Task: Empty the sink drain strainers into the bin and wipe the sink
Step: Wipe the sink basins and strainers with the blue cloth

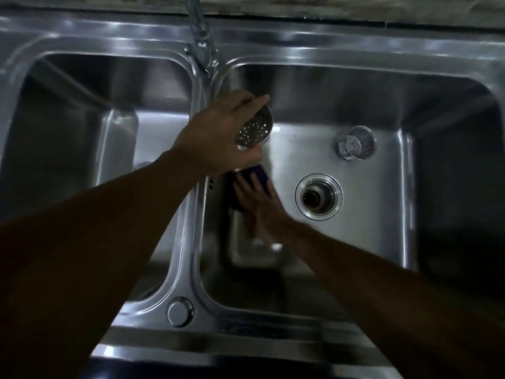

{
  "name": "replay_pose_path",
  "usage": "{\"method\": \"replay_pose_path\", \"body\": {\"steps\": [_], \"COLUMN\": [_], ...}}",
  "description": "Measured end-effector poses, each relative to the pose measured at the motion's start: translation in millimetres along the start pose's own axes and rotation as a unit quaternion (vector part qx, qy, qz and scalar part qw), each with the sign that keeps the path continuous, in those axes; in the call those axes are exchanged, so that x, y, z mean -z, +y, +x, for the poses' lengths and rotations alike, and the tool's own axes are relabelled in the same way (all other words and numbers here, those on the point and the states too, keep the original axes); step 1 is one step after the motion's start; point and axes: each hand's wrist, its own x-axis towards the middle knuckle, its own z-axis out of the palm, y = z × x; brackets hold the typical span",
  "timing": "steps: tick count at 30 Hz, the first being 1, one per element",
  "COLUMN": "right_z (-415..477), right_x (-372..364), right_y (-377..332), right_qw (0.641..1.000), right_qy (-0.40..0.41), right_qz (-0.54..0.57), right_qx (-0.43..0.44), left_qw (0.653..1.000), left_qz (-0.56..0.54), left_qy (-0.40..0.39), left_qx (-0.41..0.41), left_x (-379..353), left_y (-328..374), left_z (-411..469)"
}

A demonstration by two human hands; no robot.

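My left hand (pixel 218 135) holds a perforated metal drain strainer (pixel 255 129) tilted above the left side of the right basin (pixel 382 165). Lower down, my right hand (pixel 259 203) presses a purple cloth or sponge (pixel 257 173) against the basin's left wall; the hand is blurred. The open drain hole (pixel 318 196) sits in the basin floor without a strainer. A second strainer, clear plastic (pixel 355 143), lies on its side at the back of the same basin.
The chrome tap (pixel 202 45) rises at the back over the divider between basins. The left basin (pixel 82 132) is partly hidden by my left forearm. A round cap (pixel 179 311) sits on the front rim.
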Motion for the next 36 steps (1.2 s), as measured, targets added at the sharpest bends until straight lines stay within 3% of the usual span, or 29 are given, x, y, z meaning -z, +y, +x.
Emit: {"method": "replay_pose_path", "body": {"steps": [3, 7, 10, 13, 18, 22, 25, 27, 31, 34, 36], "right_z": [-43, -117, -174, -199, -163, -94, -65, -53, -10, 26, 35], "right_x": [-19, -18, -18, -23, -27, -25, -17, -6, 32, 51, 50], "right_y": [1, 81, 153, 178, 122, 37, 27, 47, 100, 98, 84], "right_qw": [0.989, 0.965, 0.968, 0.963, 0.964, 0.958, 0.954, 0.965, 0.996, 0.986, 0.98], "right_qy": [-0.048, -0.091, -0.088, -0.118, -0.052, -0.048, -0.052, -0.027, 0.076, 0.1, 0.092], "right_qz": [0.012, -0.005, -0.105, -0.183, -0.142, -0.056, -0.067, -0.088, -0.026, 0.061, 0.071], "right_qx": [0.138, 0.247, 0.21, 0.157, 0.22, 0.277, 0.288, 0.246, 0.025, -0.12, -0.159], "left_qw": [1.0, 1.0, 1.0, 1.0, 0.998, 0.996, 0.997, 0.997, 0.997, 0.997, 0.998], "left_qz": [0.002, 0.0, -0.004, -0.014, -0.051, -0.07, -0.064, -0.065, -0.068, -0.06, -0.044], "left_qy": [-0.001, -0.005, -0.002, -0.005, 0.003, 0.003, 0.006, 0.016, 0.017, -0.005, -0.017], "left_qx": [0.013, 0.02, 0.02, 0.023, 0.035, 0.049, 0.048, 0.045, 0.044, 0.039, 0.037], "left_x": [1, 4, 5, 5, 3, 2, 3, 3, 3, 3, 1], "left_y": [0, 4, 6, 4, 4, 4, 4, 5, 3, -2, -3], "left_z": [1, 3, 2, 1, 2, -1, -1, 0, 1, 2, 3]}}
